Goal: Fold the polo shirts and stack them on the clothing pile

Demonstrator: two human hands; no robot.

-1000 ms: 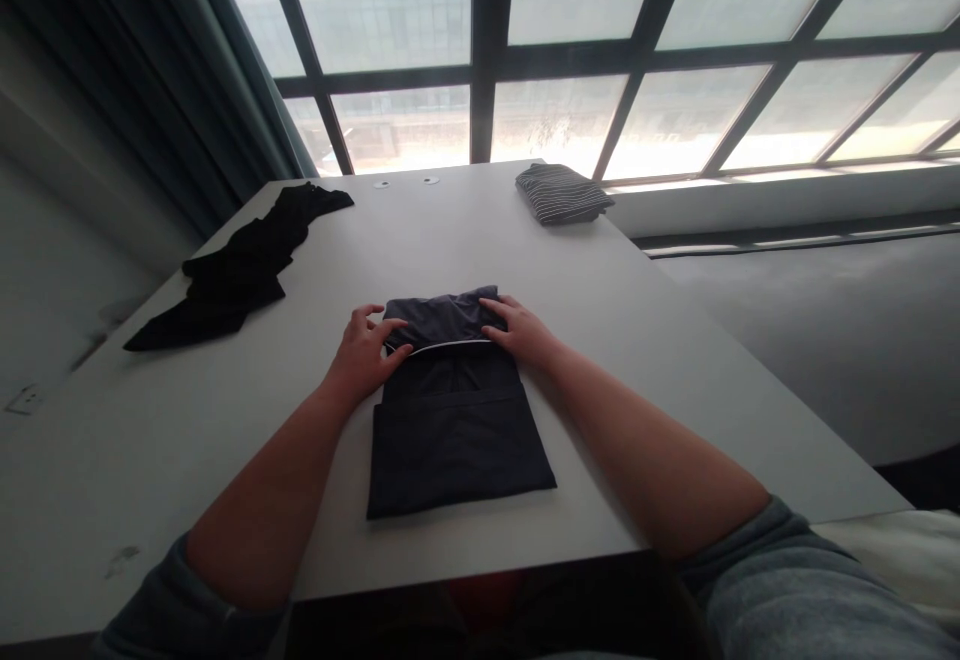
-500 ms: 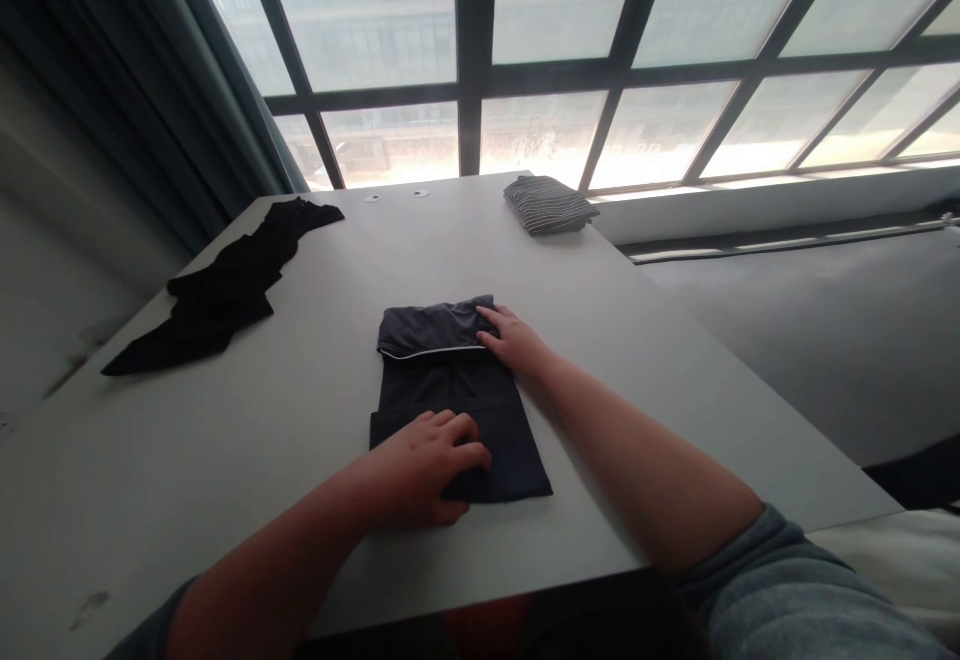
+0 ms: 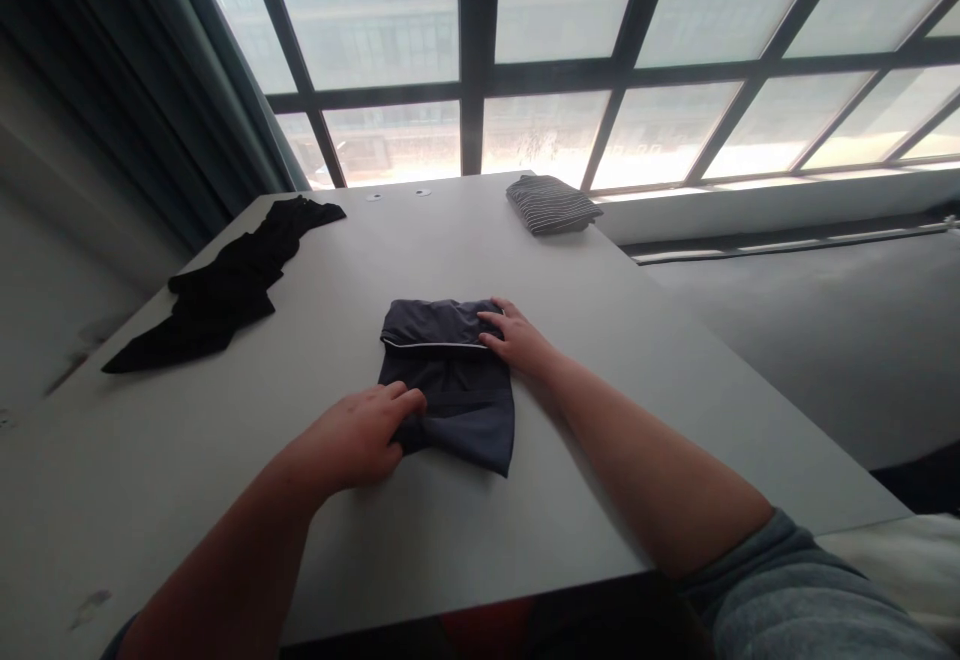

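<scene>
White table (image 3: 187, 500) | dark garment (image 3: 457, 410) | crumpled black cloth (image 3: 225, 290) | folded striped cloth (image 3: 551, 205)

Upper limbs of the person, head-camera view. The left hand (image 3: 349, 437) and right hand (image 3: 517, 337) are bare, as are the left forearm (image 3: 225, 550) and right forearm (image 3: 652, 480), both rounded and tapering to the wrist. The right sleeve (image 3: 780, 580) is soft, thick grey fabric with a plain, loosely bunched edge. The left sleeve (image 3: 120, 648) shows only as a dark sliver at the lower frame edge.
</scene>
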